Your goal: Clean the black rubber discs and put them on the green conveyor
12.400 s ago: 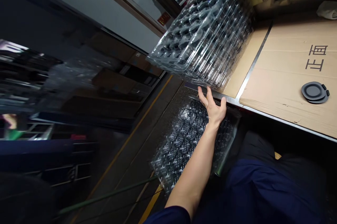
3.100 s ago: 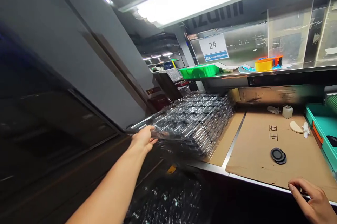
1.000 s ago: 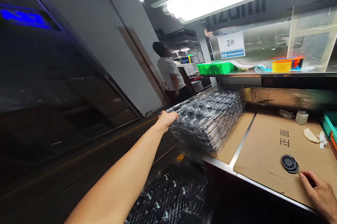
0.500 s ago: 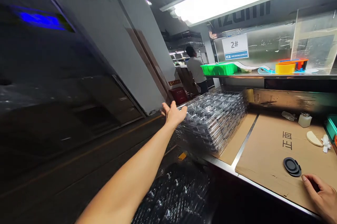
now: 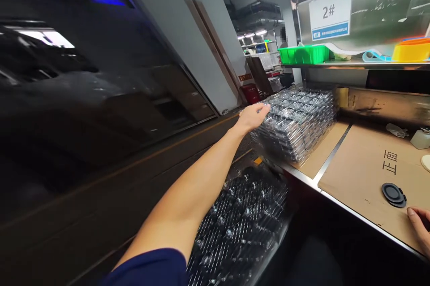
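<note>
A stack of clear plastic blister trays (image 5: 297, 120) sits at the left end of the workbench. My left hand (image 5: 252, 115) reaches out to its near left corner, fingers stretched toward the top tray and touching or almost touching it, holding nothing. My right hand (image 5: 420, 228) rests at the bench's front edge on the cardboard sheet (image 5: 366, 174), only partly in view at the right border, fingers curled loosely. A black round part (image 5: 393, 194) lies on the cardboard just left of that hand.
More clear trays (image 5: 238, 227) are stacked low on the floor beside my leg. A shelf above holds a green bin (image 5: 304, 54), a yellow tub (image 5: 410, 50) and a "2#" sign (image 5: 328, 15). A white bottle (image 5: 419, 139) stands at the bench's back right. A grey wall runs along the aisle at left.
My view has swung left and down. My left hand has come back from the raised, spread pose to the corner of the tray stack. My right hand stays at the bench edge.
</note>
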### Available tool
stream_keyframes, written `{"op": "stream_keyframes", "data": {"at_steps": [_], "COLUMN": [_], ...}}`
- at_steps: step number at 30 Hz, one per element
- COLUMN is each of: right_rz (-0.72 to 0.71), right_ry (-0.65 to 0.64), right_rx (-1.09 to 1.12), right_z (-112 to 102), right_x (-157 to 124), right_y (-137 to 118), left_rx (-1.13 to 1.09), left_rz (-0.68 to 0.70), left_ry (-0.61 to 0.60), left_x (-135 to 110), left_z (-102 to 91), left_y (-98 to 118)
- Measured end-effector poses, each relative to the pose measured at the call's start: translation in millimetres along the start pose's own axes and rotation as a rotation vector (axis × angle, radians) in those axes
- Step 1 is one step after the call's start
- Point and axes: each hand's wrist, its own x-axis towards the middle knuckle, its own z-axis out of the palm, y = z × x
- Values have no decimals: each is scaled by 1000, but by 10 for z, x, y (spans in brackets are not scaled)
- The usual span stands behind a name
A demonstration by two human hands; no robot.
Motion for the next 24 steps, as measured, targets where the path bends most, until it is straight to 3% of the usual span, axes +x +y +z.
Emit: {"op": "stream_keyframes", "data": {"at_steps": [2,6,11,18,24], "right_rz": [39,66,16,85,75], "right_ry": [-19,-4,51,44,51], "right_rx": [-24,-49,-51,-56,-26], "right_z": [-37,-74,-83,-90,-64], "right_x": [16,20,-3,0,0], "right_y": [-21,-58,-98,-145,-123], "left_rx": [-23,-5,67,85,89], "left_rz": [131,298,241,293,293], "left_ry": [-32,-227,-273,-261,-240], "left_x": [-133,-419,-591,-660,-625], "left_z": [-20,-13,2,-82,-24], "left_y": [102,303,393,412,462]}}
